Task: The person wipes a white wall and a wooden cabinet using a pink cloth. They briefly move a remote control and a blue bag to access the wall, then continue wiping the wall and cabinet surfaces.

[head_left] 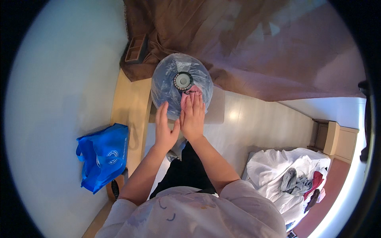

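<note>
A round, drum-like thing (162,81) wrapped in clear, bluish plastic stands in front of me. On top of it sits a grey disc (183,80) with a dark, dotted ring. Beside the disc lies a piece of pink cloth (183,100), partly hidden by my right hand (193,120). That hand rests with its fingers stretched out flat over the cloth. My left hand (166,131) is at the near left rim of the plastic, fingers and thumb apart, with nothing held. Both hands come close together at the thumbs.
To the left, a blue bag (103,154) stands on a light wooden ledge (137,103). A brown cloth (254,51) covers the surface ahead, with a dark divided tray (137,48) on it. At right, clothes (295,182) lie on a white sheet (266,166).
</note>
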Demonstrator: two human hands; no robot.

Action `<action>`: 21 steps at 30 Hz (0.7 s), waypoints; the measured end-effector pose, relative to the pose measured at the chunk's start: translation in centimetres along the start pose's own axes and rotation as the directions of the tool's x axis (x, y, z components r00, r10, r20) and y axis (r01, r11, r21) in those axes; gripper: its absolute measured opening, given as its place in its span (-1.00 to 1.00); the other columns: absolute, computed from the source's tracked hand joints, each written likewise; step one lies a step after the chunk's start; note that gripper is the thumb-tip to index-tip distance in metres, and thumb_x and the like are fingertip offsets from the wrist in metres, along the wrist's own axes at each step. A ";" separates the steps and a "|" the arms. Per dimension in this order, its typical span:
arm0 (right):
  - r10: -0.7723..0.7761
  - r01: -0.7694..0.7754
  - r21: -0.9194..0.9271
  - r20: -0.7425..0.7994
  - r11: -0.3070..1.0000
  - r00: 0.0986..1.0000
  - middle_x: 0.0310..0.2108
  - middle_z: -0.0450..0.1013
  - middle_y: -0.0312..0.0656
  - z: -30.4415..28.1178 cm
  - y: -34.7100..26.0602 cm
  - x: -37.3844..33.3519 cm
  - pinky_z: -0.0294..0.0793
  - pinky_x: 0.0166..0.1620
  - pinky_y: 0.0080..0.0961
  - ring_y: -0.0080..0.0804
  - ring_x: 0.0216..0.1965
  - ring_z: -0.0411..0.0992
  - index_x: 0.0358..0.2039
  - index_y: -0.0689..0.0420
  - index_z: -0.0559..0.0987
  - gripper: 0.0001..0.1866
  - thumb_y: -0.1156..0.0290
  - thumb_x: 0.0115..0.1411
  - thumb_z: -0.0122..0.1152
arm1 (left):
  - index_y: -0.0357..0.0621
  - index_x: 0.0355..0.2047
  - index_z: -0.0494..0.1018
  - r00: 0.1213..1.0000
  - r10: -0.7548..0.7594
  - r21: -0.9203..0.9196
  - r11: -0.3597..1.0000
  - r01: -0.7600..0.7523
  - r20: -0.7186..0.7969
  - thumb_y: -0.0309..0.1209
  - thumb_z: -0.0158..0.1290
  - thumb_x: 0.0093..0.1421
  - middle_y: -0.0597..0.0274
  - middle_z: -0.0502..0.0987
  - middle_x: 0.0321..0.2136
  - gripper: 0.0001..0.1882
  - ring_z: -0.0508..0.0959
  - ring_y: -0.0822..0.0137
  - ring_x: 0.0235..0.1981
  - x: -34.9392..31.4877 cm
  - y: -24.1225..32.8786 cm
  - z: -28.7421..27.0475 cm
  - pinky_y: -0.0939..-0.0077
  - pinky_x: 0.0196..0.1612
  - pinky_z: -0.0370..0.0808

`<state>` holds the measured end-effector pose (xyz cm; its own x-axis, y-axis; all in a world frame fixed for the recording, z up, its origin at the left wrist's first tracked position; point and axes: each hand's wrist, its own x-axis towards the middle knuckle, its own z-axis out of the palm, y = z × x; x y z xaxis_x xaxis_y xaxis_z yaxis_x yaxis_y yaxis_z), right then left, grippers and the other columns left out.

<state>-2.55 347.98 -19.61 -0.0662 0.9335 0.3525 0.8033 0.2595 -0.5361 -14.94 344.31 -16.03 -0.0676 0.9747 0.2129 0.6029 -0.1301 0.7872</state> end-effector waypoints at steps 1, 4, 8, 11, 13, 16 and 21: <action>0.011 -0.009 -0.039 0.059 0.999 0.998 0.36 0.17 0.16 -0.4 0.5 0.4 0.10 0.35 0.16 0.25 0.40 0.08 0.29 0.25 0.31 -0.35 0.45 0.15 0.15 | -0.38 0.35 0.10 1.000 -0.001 0.025 1.000 0.000 0.021 -0.45 0.12 0.20 -0.30 0.22 0.28 -0.26 0.24 -0.26 0.31 1.1 -0.2 0.6 0.01 0.33 0.20; -0.018 0.019 0.064 -0.018 0.998 1.000 0.33 0.22 0.14 -0.9 2.2 4.1 0.15 0.34 0.10 0.22 0.37 0.13 0.27 0.22 0.35 -0.33 0.47 0.08 0.16 | -0.41 0.39 0.00 0.993 -0.036 0.149 0.989 0.018 0.115 -0.29 0.12 0.22 -0.27 0.06 0.40 -0.15 0.06 -0.26 0.42 3.7 -1.2 2.3 -0.14 0.40 0.01; -0.057 0.046 0.274 0.033 0.961 0.998 0.15 0.39 0.11 -2.1 4.6 9.9 0.33 0.23 -0.04 0.16 0.18 0.35 0.12 0.23 0.50 -0.40 0.56 -0.04 0.14 | -0.37 0.40 0.00 0.996 -0.045 0.320 0.947 0.016 0.083 -0.12 0.09 0.26 -0.14 -0.02 0.45 -0.13 -0.06 -0.21 0.46 5.2 -2.3 4.3 -0.25 0.42 -0.16; -0.205 0.192 0.404 -0.011 0.895 0.979 -0.04 0.55 0.03 -1.6 5.6 14.5 0.52 0.06 -0.18 0.07 -0.03 0.52 -0.11 0.27 0.63 -0.53 0.63 -0.12 0.13 | -0.36 0.40 0.01 0.998 -0.056 0.365 0.930 0.039 0.034 -0.11 0.10 0.25 -0.10 0.00 0.45 -0.12 -0.06 -0.19 0.47 5.3 -2.6 4.9 -0.23 0.43 -0.19; -0.278 0.183 0.513 0.115 0.838 0.954 -0.07 0.58 -0.02 -1.2 6.2 17.1 0.54 0.04 -0.21 0.01 -0.04 0.55 -0.17 0.26 0.66 -0.59 0.61 -0.11 0.16 | -0.36 0.40 0.01 0.997 -0.075 0.374 0.925 0.065 0.013 -0.10 0.12 0.24 -0.10 0.01 0.44 -0.11 -0.04 -0.19 0.46 5.4 -2.8 5.0 -0.23 0.42 -0.18; -0.406 0.179 0.623 0.244 0.762 0.881 -0.08 0.62 -0.12 0.5 6.6 21.0 0.58 -0.01 -0.32 -0.17 -0.06 0.59 -0.26 0.22 0.70 -0.73 0.57 -0.01 0.19 | -0.36 0.39 0.03 0.997 -0.077 0.389 0.918 0.076 -0.015 -0.08 0.15 0.21 -0.11 0.04 0.43 -0.09 0.00 -0.19 0.45 5.5 -3.0 4.9 -0.23 0.42 -0.14; -0.412 -0.250 0.690 0.641 0.680 0.647 -0.03 0.63 -0.23 1.8 6.1 23.1 0.43 0.16 -0.30 -0.33 0.01 0.57 -0.22 0.15 0.71 -0.76 0.53 0.13 0.14 | -0.37 0.38 0.06 0.997 -0.051 0.367 0.928 0.067 -0.051 -0.07 0.21 0.16 -0.20 0.07 0.40 -0.05 0.07 -0.25 0.41 4.8 -3.4 4.4 -0.22 0.40 -0.03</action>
<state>-0.22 371.63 -16.15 -0.7536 0.6560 -0.0428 0.1543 0.1133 -0.9815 -13.83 350.24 -20.26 -0.1392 0.9695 0.2017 0.8466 0.0108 0.5321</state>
